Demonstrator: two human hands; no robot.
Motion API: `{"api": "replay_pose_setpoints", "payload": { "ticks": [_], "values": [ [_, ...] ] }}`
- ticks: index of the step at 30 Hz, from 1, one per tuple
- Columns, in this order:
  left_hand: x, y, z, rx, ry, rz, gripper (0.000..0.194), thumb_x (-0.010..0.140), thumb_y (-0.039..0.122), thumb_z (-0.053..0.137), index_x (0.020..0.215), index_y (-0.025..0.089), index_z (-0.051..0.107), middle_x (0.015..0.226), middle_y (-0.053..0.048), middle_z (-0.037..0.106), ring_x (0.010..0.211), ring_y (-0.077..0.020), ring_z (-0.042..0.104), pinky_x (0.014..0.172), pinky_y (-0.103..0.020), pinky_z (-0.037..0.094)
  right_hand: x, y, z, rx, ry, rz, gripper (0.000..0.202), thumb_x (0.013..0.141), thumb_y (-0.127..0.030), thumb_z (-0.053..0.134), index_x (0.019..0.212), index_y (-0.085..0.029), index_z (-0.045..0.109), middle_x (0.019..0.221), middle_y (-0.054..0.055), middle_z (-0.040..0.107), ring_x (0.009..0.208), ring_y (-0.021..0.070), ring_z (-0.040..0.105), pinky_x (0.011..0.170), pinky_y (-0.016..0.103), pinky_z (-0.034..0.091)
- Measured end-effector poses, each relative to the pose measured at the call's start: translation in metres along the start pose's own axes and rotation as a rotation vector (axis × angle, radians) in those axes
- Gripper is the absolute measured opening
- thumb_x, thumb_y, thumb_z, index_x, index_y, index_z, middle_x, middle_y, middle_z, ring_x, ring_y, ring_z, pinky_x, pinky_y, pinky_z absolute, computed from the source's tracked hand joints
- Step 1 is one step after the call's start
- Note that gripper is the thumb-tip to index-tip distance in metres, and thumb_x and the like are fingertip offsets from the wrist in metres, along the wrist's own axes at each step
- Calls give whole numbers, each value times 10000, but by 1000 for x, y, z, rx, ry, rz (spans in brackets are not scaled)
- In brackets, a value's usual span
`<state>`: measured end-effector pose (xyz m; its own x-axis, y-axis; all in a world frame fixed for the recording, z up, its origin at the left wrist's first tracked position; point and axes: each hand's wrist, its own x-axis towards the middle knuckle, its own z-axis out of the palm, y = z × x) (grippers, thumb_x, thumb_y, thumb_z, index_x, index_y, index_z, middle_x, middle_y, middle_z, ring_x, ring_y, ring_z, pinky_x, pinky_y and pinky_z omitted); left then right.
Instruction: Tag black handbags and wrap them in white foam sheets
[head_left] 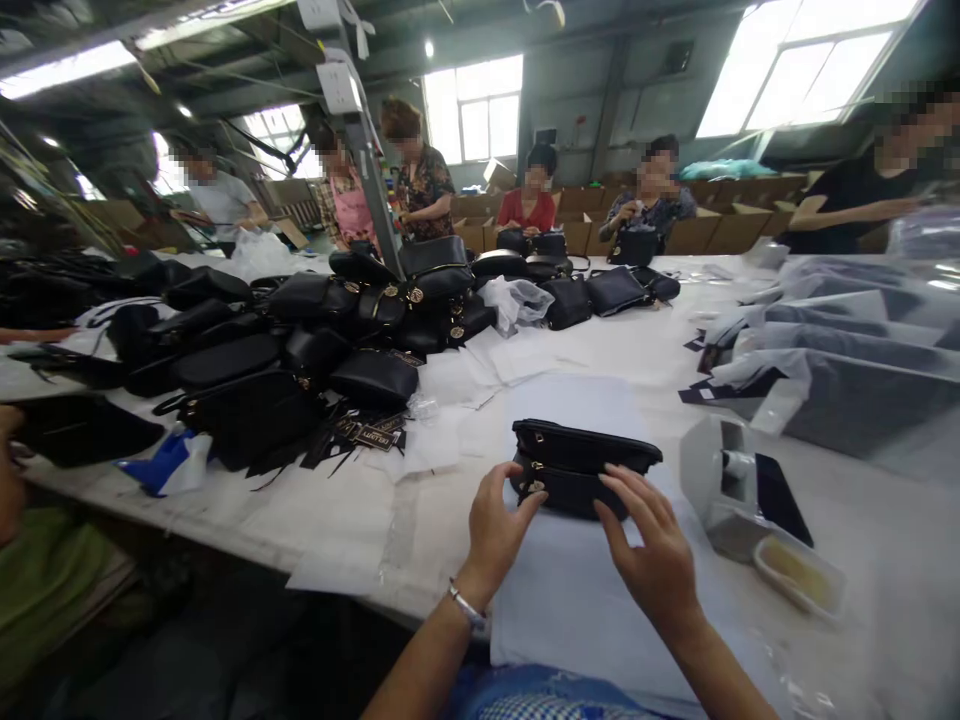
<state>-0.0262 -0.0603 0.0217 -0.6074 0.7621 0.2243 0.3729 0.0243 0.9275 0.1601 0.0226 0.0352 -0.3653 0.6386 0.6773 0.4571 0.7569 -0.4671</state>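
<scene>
A small black handbag with gold zip hardware stands on white paper in front of me. My left hand grips the bag's left end, thumb and fingers by the gold zip pull. At the right part of the bag, my right hand has its fingers at the top edge and its thumb on the front, pinching it. A bracelet circles my left wrist. The underside and back of the bag are hidden.
Black bags pile up at the left, with hang tags before them. Bags in translucent wrapping line the right side. A tape dispenser and a small plastic tray sit nearby. Several people work around the table.
</scene>
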Motion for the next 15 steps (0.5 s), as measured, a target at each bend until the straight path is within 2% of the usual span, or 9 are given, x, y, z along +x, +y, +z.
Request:
{"api": "replay_pose_setpoints", "payload": {
  "ticks": [2,4,6,9,12,15],
  "values": [
    [6,0,10,87,25,37,323,756,332,750,1028,233,608,999,-33,662,986,-230,610,908,-394,464,25,-4,13,-106,-22,-139,428,909,-317,589,1326,-237,535,1439,101,490,1346,319,414,1120,528,330],
    [12,-1,17,97,30,48,245,784,295,717,988,226,600,954,-26,662,937,-215,618,862,-370,476,49,-5,23,-220,-103,-184,540,899,-343,610,1403,-219,462,1516,111,387,1397,340,324,1150,563,236],
    [18,-2,19,72,17,58,153,826,246,658,962,217,595,922,-22,665,891,-192,632,825,-335,488,67,-4,29,-293,-198,-200,644,877,-382,645,1448,-208,403,1486,122,428,1358,342,373,1150,568,201],
    [23,-2,17,42,-20,75,109,878,207,567,984,209,590,882,-16,668,791,-155,648,735,-275,501,76,0,33,-334,-295,-183,717,850,-426,677,1465,-214,377,1331,115,579,1186,311,517,1101,524,265],
    [26,0,15,55,-25,77,97,893,236,559,978,205,592,862,-12,649,729,-144,629,671,-256,488,72,2,33,-339,-310,-174,678,859,-448,661,1446,-218,411,1242,113,626,1101,297,543,1053,486,304],
    [30,0,15,101,-18,85,107,859,284,637,926,211,597,859,-6,628,755,-163,605,697,-277,469,67,3,33,-333,-296,-177,646,874,-452,639,1437,-218,425,1234,111,626,1104,289,535,1069,477,277]
  ]
}}
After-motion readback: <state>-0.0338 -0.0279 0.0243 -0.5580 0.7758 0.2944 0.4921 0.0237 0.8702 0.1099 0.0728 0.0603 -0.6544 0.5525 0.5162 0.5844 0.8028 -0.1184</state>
